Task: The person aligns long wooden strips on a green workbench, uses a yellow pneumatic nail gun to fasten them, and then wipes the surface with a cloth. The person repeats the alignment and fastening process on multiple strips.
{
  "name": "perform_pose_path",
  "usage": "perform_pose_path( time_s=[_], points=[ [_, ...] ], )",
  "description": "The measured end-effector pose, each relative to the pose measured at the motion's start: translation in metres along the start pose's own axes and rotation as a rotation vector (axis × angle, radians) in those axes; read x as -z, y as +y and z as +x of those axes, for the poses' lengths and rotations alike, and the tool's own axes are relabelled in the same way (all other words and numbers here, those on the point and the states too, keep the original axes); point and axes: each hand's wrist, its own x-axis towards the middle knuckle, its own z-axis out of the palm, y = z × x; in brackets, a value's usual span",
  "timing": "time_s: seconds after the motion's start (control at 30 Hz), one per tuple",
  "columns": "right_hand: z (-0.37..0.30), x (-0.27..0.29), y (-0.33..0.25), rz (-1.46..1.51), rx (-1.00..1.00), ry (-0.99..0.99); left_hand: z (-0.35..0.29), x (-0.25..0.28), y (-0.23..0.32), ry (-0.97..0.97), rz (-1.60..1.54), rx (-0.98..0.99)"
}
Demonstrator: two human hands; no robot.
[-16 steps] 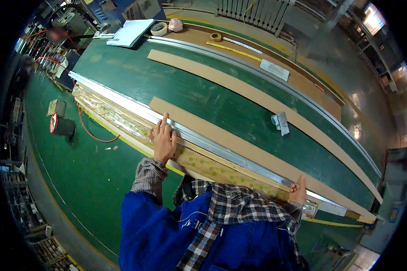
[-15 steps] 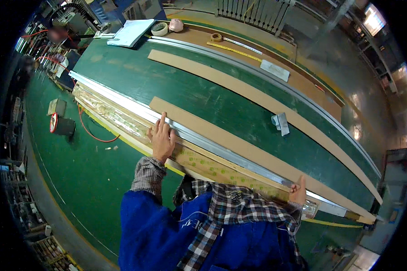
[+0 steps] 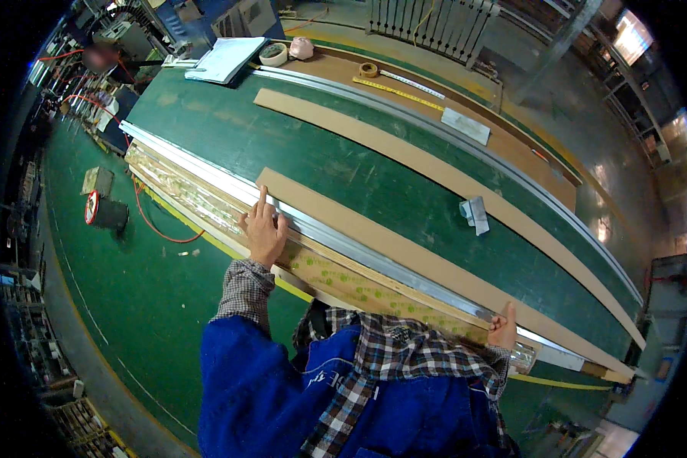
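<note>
My left hand (image 3: 265,231) lies over a long silver metal profile (image 3: 336,243) at the table's near edge. Its index finger is stretched out to the left end of a narrow brown cardboard strip (image 3: 382,239), and the other fingers are apart. Farther right, my right hand (image 3: 502,330) is at the same profile, index finger stretched along the strip's near edge and the other fingers curled in. The strip lies along the profile's far side. Clear-wrapped lengths (image 3: 187,187) and a strip with green-printed wrapping (image 3: 351,282) run on the near side.
A second cardboard strip (image 3: 404,156) crosses the green table (image 3: 198,118), with a crumpled grey scrap (image 3: 475,216) beside it. Papers (image 3: 225,59), tape rolls (image 3: 273,53) and a yellow ruler (image 3: 397,93) lie at the back. A black bin (image 3: 108,212) stands on the floor.
My left hand has shifted slightly left and its index finger is now at the strip's left end. The right hand has barely moved. The whole view has shifted a little.
</note>
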Motion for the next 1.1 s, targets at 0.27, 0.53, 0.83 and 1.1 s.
perform_pose_path(
  time_s=[0.27,0.53,0.83,1.1],
  points=[
    [-0.007,-0.005,-0.002,0.011,0.021,0.04,-0.029,0.0,0.041,-0.069,-0.054,-0.152],
    [-0.002,-0.003,-0.001,0.062,0.029,0.016,-0.058,-0.011,0.089,-0.182,-0.242,-0.306],
    [-0.007,-0.014,-0.007,-0.137,-0.012,0.091,-0.061,-0.009,0.112,-0.268,-0.27,-0.464],
    [0.008,-0.03,-0.012,-0.215,0.154,0.383,-0.041,-0.01,0.122,-0.245,-0.298,-0.505]
  ],
)
